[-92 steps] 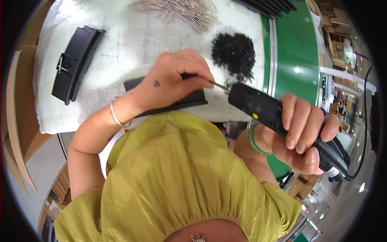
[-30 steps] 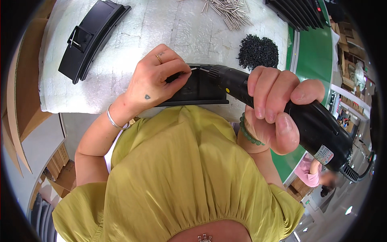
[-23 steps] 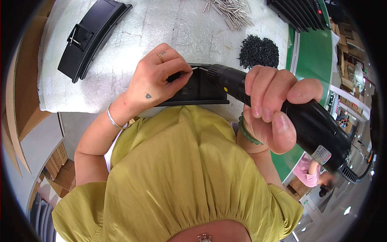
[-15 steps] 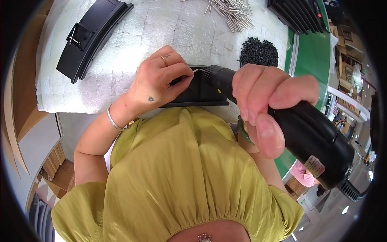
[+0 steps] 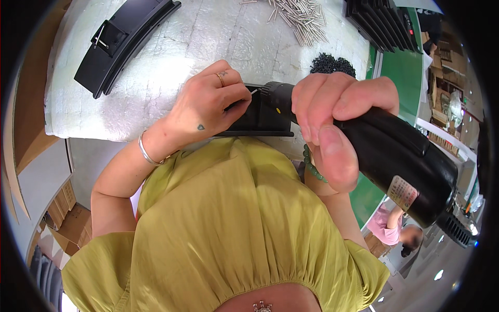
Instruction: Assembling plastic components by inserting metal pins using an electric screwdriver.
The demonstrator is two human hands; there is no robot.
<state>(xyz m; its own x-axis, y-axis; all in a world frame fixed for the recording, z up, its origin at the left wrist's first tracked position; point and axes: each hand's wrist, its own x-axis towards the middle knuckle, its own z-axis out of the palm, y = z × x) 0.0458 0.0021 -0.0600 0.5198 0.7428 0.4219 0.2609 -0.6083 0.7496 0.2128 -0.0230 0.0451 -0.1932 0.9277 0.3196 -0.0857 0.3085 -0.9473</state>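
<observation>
My right hand (image 5: 345, 117) is wrapped round a black electric screwdriver (image 5: 400, 156), its nose pointing left toward my left hand. Close to that nose, my left hand (image 5: 210, 101) is pinched at the fingertips, with the end of a thin silver metal pin (image 5: 254, 92) showing between them. Both hands are over a black plastic part (image 5: 260, 126) close to my body; my left hand covers much of it. Whether the screwdriver's tip touches the pin or a screw, I cannot tell.
A curved black part (image 5: 130, 49) with a silver pin standing in it lies at the far left on white foam sheeting (image 5: 218, 31). Toward the back are loose silver pins (image 5: 301, 21), a heap of small black screws (image 5: 332, 63) and stacked black parts (image 5: 382, 23). Another person (image 5: 387, 223) is at the right.
The screwdriver and my right hand have shifted slightly left and up, now covering more of the black screw heap. My left hand keeps its pinch. The whole view has shifted a little.
</observation>
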